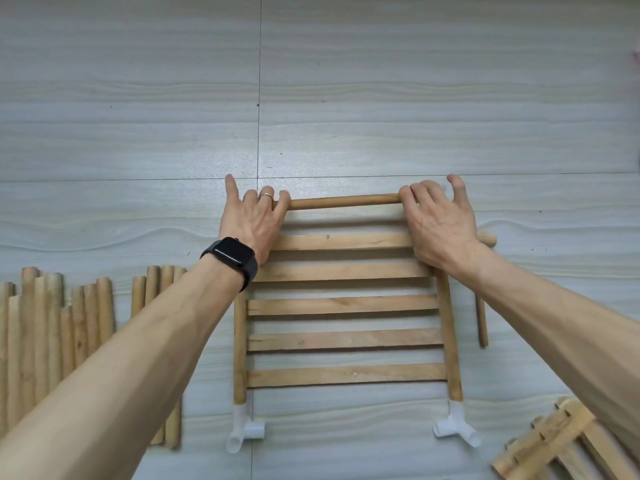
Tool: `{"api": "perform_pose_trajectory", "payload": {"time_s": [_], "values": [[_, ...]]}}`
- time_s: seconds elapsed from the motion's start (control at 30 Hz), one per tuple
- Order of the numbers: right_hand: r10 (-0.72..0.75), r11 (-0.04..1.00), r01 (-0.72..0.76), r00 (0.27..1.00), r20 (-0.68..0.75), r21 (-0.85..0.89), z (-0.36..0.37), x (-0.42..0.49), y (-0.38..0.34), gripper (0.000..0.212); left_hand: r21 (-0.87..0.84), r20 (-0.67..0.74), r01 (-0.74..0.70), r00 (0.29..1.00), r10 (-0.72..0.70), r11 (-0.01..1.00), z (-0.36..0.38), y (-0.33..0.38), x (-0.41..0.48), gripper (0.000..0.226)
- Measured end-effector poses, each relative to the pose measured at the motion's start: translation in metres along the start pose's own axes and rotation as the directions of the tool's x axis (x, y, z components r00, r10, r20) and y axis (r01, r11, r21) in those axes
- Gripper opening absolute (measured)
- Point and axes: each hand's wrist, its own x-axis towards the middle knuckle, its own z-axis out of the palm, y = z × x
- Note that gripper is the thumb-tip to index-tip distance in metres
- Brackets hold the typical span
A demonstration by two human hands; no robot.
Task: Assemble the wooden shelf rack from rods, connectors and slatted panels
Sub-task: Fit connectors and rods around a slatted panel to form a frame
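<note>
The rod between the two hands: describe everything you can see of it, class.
The rod is a plain round dowel of pale, bare-looking wood, straight and smooth. It lies across the far end of the slatted panel, parallel to its slats and apart from the nearest. The left hand grips its left end, the right hand its right end, fingers curled over it, hiding both tips. Whether it joins the side rods cannot be seen.

Even soft light, slight edge blur
</note>
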Motion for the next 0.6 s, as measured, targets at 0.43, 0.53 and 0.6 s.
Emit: {"api": "perform_pose_trajectory", "payload": {"time_s": [0.43,0.53,0.6], "values": [[-0.064,0.998,0.065,0.99,-0.128,0.003,0.007,0.014,0.007,0.063,-0.04,-0.018,0.052,0.998,-0.053,0.998,0.0,-0.002,0.004,0.061],[-0.045,0.996,0.06,0.976,-0.211,0.067,0.006,0.008,0.006,0.078,-0.11,-0.008,0.077,0.997,-0.078,0.991,0.0,-0.001,0.003,0.081],[-0.036,0.995,0.061,0.961,-0.274,0.082,0.004,-0.001,0.005,0.083,-0.238,-0.045,0.016,0.999,-0.027,0.971,-0.002,0.005,0.004,0.094]]}}
